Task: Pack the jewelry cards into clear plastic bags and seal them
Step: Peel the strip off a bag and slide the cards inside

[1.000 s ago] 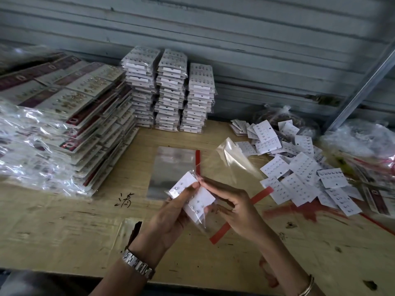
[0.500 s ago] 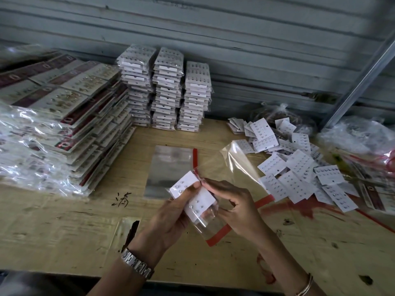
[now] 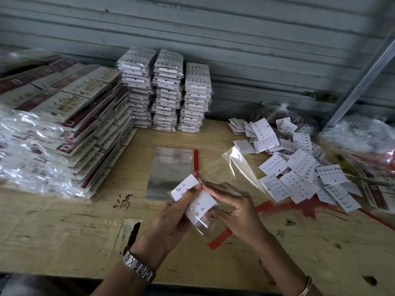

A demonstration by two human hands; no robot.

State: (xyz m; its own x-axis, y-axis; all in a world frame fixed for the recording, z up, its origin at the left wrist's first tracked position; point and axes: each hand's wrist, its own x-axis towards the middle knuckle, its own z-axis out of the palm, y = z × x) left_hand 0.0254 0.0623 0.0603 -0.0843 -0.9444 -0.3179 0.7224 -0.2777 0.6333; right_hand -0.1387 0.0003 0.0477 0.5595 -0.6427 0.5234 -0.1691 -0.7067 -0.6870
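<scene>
1. White jewelry card (image 3: 201, 202), one, with rows of small studs, is held above the wooden table (image 3: 64, 231). The left hand (image 3: 171, 218) grips it, thumb across its face.
2. One clear plastic bag (image 3: 241, 167) with a red strip is pinched by the right hand (image 3: 235, 208) at the card's upper edge. Its film covers the card's lower end.
3. One flat pile of empty bags (image 3: 171, 169) lies just beyond.
4. To the right, the loose cards (image 3: 299, 163) number well over a dozen. They overlap, so the exact count cannot be told.
5. Three packed stacks (image 3: 166, 90) stand against the wall.
</scene>
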